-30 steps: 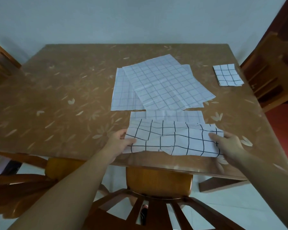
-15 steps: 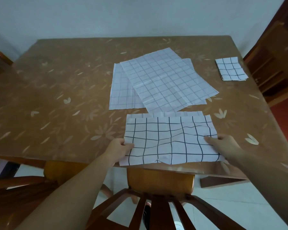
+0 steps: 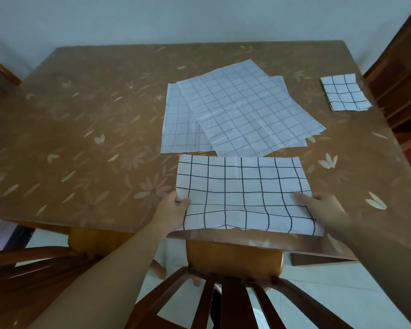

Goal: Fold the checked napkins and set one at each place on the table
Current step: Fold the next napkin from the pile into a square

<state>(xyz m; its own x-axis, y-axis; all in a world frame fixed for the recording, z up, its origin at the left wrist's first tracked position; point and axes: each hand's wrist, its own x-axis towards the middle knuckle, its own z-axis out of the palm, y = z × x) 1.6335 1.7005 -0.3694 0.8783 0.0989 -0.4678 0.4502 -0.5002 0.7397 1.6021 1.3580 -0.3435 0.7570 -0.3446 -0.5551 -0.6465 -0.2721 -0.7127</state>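
Brown, leaf-patterned surface (image 3: 81,138) with checked napkins at one stage of folding. A white napkin (image 3: 242,186) with bold black grid lines lies flat near the front rim of the surface, doubled into a wide rectangle; its near edge reaches almost to that rim and is slightly rippled. The left hand (image 3: 172,212) pinches the napkin's left edge, with the thumb on top of the cloth and the fingers hidden beneath it. The right hand (image 3: 323,210) lies at the right edge with one finger stretched out flat on the cloth. Whether its other fingers grip from below cannot be told.

Just beyond the napkin sits a pile (image 3: 242,110) of unfolded napkins with paler grid lines — three overlapping sheets, the top one turned at an angle to those under it. A folded square (image 3: 344,92) rests well apart from these, at the far right of the surface close to its edge.

A wooden chair (image 3: 233,260) stands tucked under the front rim, directly below the napkin — its spindled back fills the bottom of the view.
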